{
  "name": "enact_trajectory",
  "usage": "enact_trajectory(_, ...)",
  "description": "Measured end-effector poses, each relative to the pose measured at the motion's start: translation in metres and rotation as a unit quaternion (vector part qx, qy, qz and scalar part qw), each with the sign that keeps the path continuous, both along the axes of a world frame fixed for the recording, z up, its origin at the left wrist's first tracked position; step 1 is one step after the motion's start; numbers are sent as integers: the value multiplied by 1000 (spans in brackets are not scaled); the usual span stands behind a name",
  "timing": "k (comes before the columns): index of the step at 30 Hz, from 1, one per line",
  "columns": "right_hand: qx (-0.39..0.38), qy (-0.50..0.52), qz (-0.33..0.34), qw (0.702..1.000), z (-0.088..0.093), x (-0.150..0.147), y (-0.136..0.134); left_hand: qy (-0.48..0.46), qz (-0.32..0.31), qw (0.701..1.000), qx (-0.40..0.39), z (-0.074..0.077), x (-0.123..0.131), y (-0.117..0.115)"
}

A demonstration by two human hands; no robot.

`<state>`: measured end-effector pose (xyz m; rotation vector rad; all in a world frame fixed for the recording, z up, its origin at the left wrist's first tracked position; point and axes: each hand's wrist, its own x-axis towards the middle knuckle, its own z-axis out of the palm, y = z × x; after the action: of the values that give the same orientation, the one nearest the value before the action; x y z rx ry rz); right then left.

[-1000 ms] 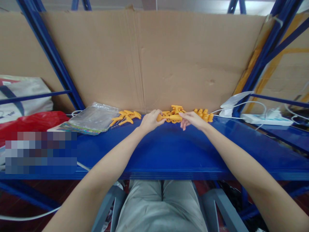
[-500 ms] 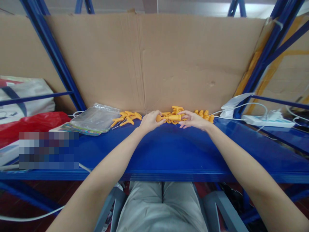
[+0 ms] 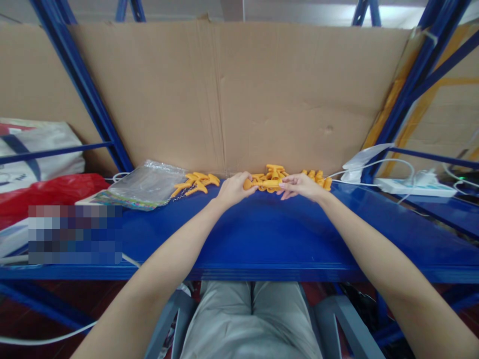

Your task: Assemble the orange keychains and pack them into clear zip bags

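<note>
Piece [image 3: 270, 184] between left grip [image 3: 234, 188], right grip [image 3: 304, 187]

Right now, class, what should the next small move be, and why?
Probably a small twist of the right grip: it is at one end of the yellow piece, while the left grip holds the other end, which could keep it steady.

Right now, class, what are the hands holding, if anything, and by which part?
A yellow piece: the left hand grips its left end; the right hand is at its right end, grip unclear.
</note>
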<state>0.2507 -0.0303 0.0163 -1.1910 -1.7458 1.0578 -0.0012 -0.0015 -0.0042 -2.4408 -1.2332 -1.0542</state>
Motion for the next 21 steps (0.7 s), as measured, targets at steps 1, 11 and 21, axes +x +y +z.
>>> enact_trajectory(1,0,-11,-1,1000,1,0,-1,1,0,1000,2,0,0,0)
enact_trajectory(11,-11,-8,9,1000,1,-1,-2,12,10,1000,13,0,1,-3)
enact_trajectory(21,7,-1,9,1000,-5,1,4,16,16,1000,6,3,0,-2)
